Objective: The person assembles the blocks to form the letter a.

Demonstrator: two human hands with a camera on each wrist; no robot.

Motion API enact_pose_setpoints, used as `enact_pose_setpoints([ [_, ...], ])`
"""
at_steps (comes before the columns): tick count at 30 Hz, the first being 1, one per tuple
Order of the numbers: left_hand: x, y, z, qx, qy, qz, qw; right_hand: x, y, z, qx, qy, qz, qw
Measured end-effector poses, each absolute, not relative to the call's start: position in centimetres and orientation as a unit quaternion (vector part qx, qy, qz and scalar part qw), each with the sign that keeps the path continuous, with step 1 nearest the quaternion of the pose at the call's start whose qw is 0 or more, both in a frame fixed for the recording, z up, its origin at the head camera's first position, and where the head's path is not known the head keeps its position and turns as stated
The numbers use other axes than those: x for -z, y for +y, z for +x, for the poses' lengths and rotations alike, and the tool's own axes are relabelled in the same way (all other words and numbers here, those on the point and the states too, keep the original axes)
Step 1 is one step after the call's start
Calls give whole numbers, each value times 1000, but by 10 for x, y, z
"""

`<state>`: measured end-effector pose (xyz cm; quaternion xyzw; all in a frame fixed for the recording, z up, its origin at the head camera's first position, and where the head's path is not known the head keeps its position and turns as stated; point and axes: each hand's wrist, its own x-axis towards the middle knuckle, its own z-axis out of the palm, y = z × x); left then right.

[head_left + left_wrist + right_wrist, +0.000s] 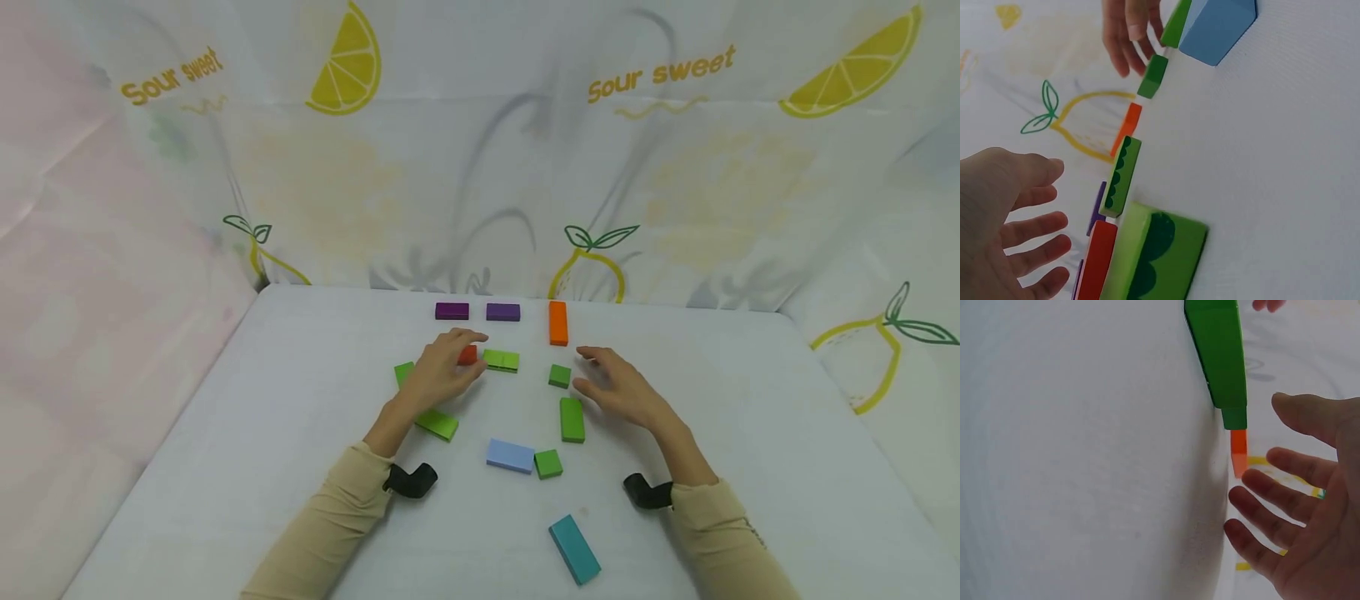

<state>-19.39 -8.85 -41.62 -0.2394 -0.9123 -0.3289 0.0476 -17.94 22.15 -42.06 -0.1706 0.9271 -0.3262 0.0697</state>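
Observation:
My left hand (437, 373) hovers over the left blocks with fingers spread and nothing in them. It partly covers a red block (468, 356) and a green block (403, 372). Just right of its fingertips lies a light green block (502, 361) with dark scalloped markings, and near its wrist a second light green block (438, 424). My right hand (621, 388), also empty with parted fingers, is beside a small green cube (559, 376). A longer green block (572, 420) lies below that cube, left of the right hand.
Two purple blocks (503, 312) and an orange block (558, 323) lie along the table's back edge. Nearer the front are a light blue block (511, 456) touching a green cube (548, 463), and a teal block (574, 549). A lemon-print cloth (465, 167) hangs behind the white table.

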Motion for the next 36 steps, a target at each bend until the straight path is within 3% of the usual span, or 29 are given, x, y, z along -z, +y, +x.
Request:
enact_pose_setpoints([
  [14, 407, -62, -199, 293, -922, -254, 7, 424, 209, -184, 381, 902, -189, 77],
  [36, 417, -49, -206, 212, -948, -238, 12, 425, 196, -186, 377, 903, -186, 83],
])
